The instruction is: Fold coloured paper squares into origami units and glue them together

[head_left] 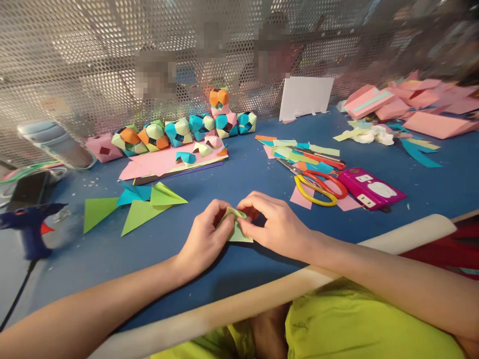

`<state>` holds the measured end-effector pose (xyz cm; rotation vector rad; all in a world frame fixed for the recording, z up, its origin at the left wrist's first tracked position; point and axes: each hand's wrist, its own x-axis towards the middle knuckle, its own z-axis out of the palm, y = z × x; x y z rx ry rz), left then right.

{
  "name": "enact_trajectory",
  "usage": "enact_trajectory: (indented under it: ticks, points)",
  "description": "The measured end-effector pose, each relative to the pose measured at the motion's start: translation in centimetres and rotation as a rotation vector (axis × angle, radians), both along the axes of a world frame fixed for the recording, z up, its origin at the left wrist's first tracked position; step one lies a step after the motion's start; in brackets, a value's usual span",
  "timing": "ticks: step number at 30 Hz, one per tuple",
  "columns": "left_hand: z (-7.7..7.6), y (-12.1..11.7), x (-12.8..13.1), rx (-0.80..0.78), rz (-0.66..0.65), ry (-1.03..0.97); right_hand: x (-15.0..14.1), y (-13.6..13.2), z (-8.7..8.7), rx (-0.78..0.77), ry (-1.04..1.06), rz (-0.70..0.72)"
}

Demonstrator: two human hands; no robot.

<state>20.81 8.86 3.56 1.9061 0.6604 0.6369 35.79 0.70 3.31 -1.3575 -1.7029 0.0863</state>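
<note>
So both hands, left hand point(204, 238) and right hand point(275, 224), meet on a folded paper point(237, 227) near the table's point(232, 179) front edge. Scissors point(316, 184) lie behind to the right with a power strip point(370, 189) just beside them, glue gun point(30, 227) sits far left, and paper balls point(187, 130) line the back.

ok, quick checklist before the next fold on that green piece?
1. Both hands on paper: left hand and right hand pinch the green paper. ok
2. Paper on the table: lower edge rests flat. ok
3. Crease aligned: hidden by fingers. cannot tell
4. Space around hands: bare blue surface on both sides. ok
5. Scissors out of the way: lying apart, right of the hands. ok
6. Spare green triangles: lying to the left. ok
</note>
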Motion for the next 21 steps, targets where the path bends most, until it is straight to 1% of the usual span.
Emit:
enact_trajectory:
  ticks: [2,6,13,17,21]
  points:
    - [0.07,-0.1,0.02,0.031,0.004,0.023,0.09,0.11,-0.26,0.036,-0.032,-0.013]
    - [0.33,-0.24,0.08,0.071,0.007,0.03,0.19,0.16,-0.29,0.031,-0.013,-0.023]
    - [0.51,-0.06,0.21,-0.036,0.027,0.047,0.36,0.18,-0.08,-0.085,0.113,-0.026]
    - [0.46,-0.01,0.27,-0.041,0.048,0.092,0.33,0.24,-0.01,-0.147,0.152,-0.018]
    - [0.48,-0.09,0.35,-0.046,0.047,0.113,0.28,0.3,0.09,-0.149,0.136,0.017]
